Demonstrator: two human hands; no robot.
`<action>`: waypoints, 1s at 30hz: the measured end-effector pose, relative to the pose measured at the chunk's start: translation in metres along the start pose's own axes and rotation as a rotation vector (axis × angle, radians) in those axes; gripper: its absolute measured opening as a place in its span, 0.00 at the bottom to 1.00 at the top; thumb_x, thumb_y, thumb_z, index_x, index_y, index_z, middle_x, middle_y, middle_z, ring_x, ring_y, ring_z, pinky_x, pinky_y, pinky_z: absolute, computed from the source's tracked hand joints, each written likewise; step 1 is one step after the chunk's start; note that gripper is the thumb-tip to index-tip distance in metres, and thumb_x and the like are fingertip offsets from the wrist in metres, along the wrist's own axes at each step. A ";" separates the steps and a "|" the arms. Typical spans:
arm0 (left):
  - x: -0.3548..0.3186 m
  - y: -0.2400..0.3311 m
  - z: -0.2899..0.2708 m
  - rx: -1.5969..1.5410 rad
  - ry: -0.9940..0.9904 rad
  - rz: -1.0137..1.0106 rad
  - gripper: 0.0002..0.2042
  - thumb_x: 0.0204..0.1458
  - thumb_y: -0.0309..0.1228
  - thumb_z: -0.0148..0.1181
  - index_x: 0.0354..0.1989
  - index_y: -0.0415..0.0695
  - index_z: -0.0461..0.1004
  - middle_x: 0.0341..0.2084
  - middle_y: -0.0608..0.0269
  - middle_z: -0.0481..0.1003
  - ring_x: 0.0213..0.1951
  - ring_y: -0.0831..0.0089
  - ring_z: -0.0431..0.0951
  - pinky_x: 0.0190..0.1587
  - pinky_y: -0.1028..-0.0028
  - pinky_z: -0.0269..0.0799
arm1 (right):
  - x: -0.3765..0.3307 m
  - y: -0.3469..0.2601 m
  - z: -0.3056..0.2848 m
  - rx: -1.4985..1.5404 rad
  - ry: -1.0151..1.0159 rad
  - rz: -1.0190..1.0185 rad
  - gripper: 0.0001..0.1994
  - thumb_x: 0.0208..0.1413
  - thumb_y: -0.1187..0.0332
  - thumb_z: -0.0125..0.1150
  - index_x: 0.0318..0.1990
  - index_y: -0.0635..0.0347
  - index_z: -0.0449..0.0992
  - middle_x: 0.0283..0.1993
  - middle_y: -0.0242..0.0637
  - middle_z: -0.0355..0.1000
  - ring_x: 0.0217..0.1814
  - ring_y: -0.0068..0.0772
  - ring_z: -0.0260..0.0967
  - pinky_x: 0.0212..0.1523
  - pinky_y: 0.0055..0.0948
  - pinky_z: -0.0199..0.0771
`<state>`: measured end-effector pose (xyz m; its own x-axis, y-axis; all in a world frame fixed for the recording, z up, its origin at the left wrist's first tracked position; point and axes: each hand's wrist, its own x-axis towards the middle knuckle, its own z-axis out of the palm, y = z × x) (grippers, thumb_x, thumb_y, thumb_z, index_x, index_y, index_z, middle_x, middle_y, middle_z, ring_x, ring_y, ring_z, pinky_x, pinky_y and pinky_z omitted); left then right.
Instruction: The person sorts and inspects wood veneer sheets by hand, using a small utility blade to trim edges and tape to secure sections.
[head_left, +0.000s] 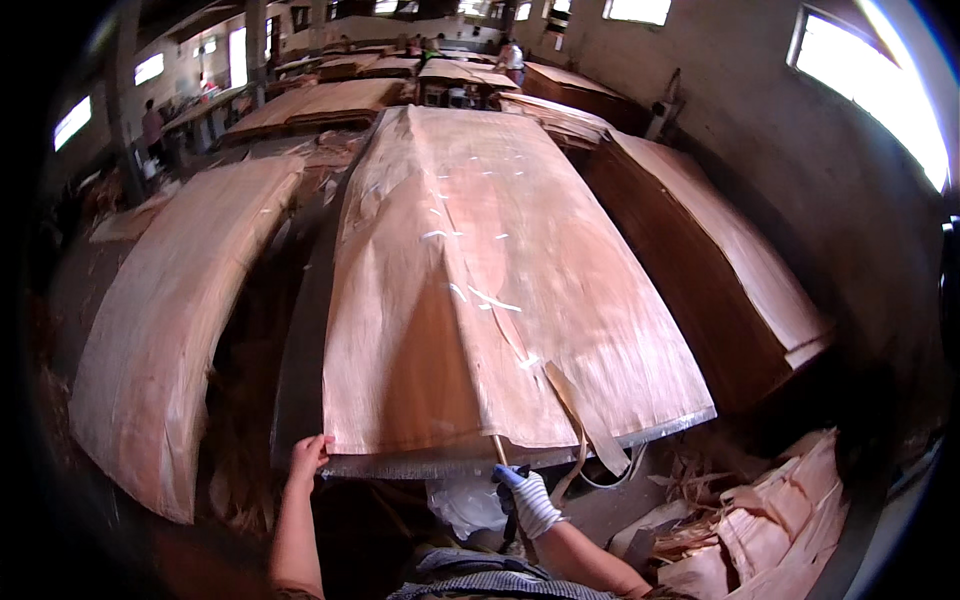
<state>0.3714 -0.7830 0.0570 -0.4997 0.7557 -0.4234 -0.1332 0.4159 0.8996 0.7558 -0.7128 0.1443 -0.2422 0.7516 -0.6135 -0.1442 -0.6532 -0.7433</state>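
A large, thin wood veneer sheet [540, 230] covers the table ahead of me, ridged down its middle with short white tape pieces [492, 300] along a split. At its near left corner, my bare left hand [310, 455] pinches the sheet's edge between closed fingers. My right hand [530, 500], in a white and blue glove, is closed just below the near edge. A thin tan stick [499, 450] rises from its fingers against the sheet; the gripped end is hidden. To the right of that hand, a loose veneer strip [590, 425] hangs over the edge.
Veneer stacks stand to the left [185, 300] and right [715, 230] of the table. Broken veneer scraps [765, 530] pile up at the lower right. A clear plastic bag [468, 508] lies below the near edge. Farther back are more stacks and several people.
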 end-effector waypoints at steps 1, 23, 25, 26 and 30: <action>0.000 0.001 0.008 0.054 -0.008 -0.007 0.13 0.53 0.41 0.47 0.33 0.46 0.74 0.29 0.68 0.71 0.31 0.79 0.68 0.35 0.76 0.65 | -0.001 -0.007 -0.010 0.070 -0.052 0.034 0.11 0.46 0.59 0.60 0.22 0.53 0.70 0.12 0.23 0.57 0.09 0.18 0.48 0.10 0.19 0.46; -0.052 0.087 0.515 0.283 -0.449 -0.008 0.13 0.55 0.37 0.43 0.35 0.43 0.72 0.26 0.67 0.73 0.27 0.80 0.72 0.31 0.79 0.67 | -0.021 -0.226 -0.498 0.154 0.098 -0.106 0.14 0.47 0.57 0.56 0.28 0.60 0.72 0.15 0.28 0.62 0.13 0.18 0.54 0.13 0.18 0.53; -0.064 0.090 0.565 0.326 -0.490 -0.032 0.12 0.55 0.35 0.44 0.34 0.43 0.72 0.25 0.67 0.73 0.26 0.81 0.71 0.29 0.82 0.67 | -0.028 -0.233 -0.546 0.120 0.206 -0.089 0.13 0.47 0.55 0.57 0.25 0.57 0.73 0.15 0.28 0.62 0.12 0.19 0.53 0.13 0.20 0.53; -0.067 0.091 0.590 0.367 -0.518 -0.022 0.12 0.55 0.35 0.44 0.34 0.43 0.73 0.25 0.67 0.73 0.26 0.82 0.71 0.28 0.82 0.67 | -0.027 -0.237 -0.570 0.161 0.191 -0.078 0.13 0.47 0.56 0.57 0.27 0.58 0.73 0.16 0.28 0.63 0.13 0.20 0.54 0.14 0.20 0.54; -0.078 0.094 0.697 0.495 -0.573 -0.056 0.11 0.54 0.33 0.45 0.33 0.41 0.74 0.25 0.69 0.73 0.25 0.84 0.69 0.27 0.84 0.66 | -0.028 -0.269 -0.660 0.158 0.288 -0.194 0.11 0.48 0.59 0.56 0.28 0.57 0.71 0.16 0.28 0.61 0.13 0.21 0.55 0.14 0.20 0.54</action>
<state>0.9942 -0.4503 0.0999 0.0375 0.8153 -0.5778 0.3217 0.5376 0.7794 1.4344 -0.4979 0.1856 0.0810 0.8430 -0.5318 -0.3122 -0.4852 -0.8168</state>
